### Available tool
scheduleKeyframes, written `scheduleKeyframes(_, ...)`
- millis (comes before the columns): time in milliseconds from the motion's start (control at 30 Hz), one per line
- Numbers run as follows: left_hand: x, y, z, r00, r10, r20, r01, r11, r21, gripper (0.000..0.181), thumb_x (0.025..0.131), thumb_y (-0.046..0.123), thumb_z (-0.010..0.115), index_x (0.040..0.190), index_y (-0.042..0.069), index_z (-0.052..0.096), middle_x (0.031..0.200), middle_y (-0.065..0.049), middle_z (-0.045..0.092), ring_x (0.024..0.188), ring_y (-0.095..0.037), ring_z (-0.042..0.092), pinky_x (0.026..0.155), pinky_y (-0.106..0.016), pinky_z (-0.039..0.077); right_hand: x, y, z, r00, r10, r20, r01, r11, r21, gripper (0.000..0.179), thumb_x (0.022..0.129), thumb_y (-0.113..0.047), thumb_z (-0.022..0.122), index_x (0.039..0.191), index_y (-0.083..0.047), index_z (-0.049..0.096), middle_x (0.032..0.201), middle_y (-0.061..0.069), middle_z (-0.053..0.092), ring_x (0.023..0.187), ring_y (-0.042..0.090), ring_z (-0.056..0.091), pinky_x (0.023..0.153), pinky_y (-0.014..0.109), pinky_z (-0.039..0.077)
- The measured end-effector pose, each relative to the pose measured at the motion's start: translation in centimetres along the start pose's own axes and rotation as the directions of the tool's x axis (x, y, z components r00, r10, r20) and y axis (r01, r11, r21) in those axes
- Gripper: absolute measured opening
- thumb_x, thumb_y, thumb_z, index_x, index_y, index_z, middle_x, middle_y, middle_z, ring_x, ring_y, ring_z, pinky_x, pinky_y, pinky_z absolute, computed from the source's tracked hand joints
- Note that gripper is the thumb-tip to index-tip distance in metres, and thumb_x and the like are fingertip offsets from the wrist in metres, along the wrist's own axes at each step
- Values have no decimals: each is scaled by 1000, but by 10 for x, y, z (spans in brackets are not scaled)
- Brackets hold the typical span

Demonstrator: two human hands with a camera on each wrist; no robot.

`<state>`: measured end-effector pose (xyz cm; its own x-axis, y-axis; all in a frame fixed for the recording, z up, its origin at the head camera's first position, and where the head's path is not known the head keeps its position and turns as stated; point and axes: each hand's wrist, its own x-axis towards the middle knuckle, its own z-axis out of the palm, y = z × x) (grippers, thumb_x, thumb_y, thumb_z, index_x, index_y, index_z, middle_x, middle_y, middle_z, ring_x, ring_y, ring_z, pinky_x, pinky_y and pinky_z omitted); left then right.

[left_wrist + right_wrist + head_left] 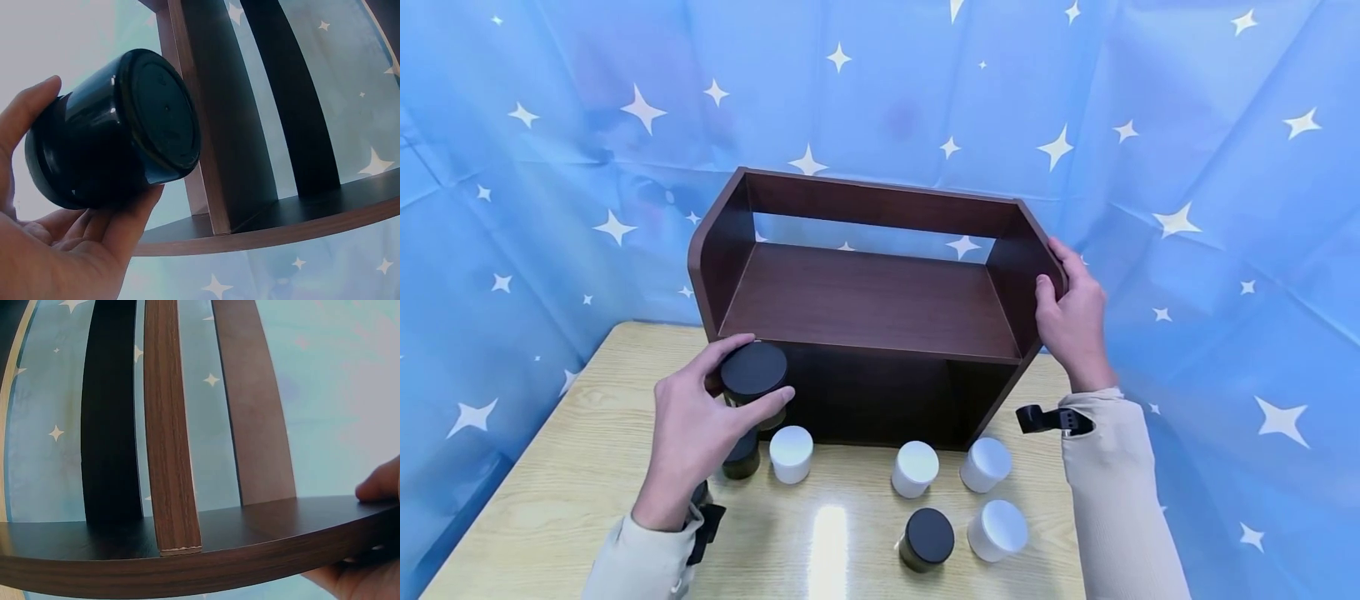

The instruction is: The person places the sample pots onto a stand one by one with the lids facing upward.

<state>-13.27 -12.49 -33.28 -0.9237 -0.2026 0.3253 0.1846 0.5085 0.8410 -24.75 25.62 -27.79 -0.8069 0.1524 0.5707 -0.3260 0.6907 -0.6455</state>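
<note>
My left hand [696, 425] holds a dark jar with a flat black lid [754, 369] between thumb and fingers, in front of the shelf's lower left. In the left wrist view the glossy base of this jar [164, 109] faces the camera. A dark brown two-level shelf [872, 300] stands at the table's back. My right hand [1075, 321] grips its right side panel [1026, 275] near the upper front edge, thumb inside and fingers outside. The right wrist view shows part of the thumb [381, 481] over that panel.
Before the shelf stand several white jars, among them one at left [791, 457] and one at right [997, 531]. A dark jar [927, 540] is near the front, and another [742, 458] sits below my left hand. A blue star-patterned curtain [895, 108] hangs behind the wooden table [550, 467].
</note>
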Motion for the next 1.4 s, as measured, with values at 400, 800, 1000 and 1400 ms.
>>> scheduleKeyframes(400, 24, 9, 8, 997, 67, -24, -68, 997, -21, 63, 73, 30, 90, 130, 19, 65, 108, -8, 73, 81, -18, 65, 70, -20, 50, 0, 1, 1, 1000, 13, 8, -14, 1000, 25, 49, 101, -10, 47, 150, -15, 49, 149, 11, 54, 120, 28, 59, 82, 9, 42)
scheduleKeyframes(800, 43, 19, 18, 993, 113, -42, -114, 993, -38, 65, 75, 28, 88, 133, 16, 62, 119, -11, 71, 98, -26, 64, 78, -34, 51, -1, 0, 0, 999, 37, 18, -37, 999, 26, 50, 102, -12, 47, 151, -19, 47, 151, 8, 53, 122, 28, 58, 84, 11, 45)
scheduleKeyframes(1000, 53, 22, 25, 989, 142, -38, -142, 990, 1, 67, 77, 28, 86, 136, 11, 60, 121, -15, 69, 102, -34, 64, 81, -44, 53, -1, -1, 0, 999, 37, 11, -37, 999, 25, 50, 101, -10, 48, 150, -16, 48, 151, 7, 53, 124, 26, 58, 86, 12, 44)
scheduleKeyframes(1400, 76, 27, 30, 986, 163, -39, -159, 983, 93, 69, 81, 34, 82, 139, 7, 56, 122, -17, 68, 103, -37, 65, 83, -50, 55, -2, 0, 0, 999, 29, 13, -29, 999, 21, 50, 101, -9, 48, 150, -17, 48, 151, 7, 52, 123, 26, 58, 85, 10, 44)
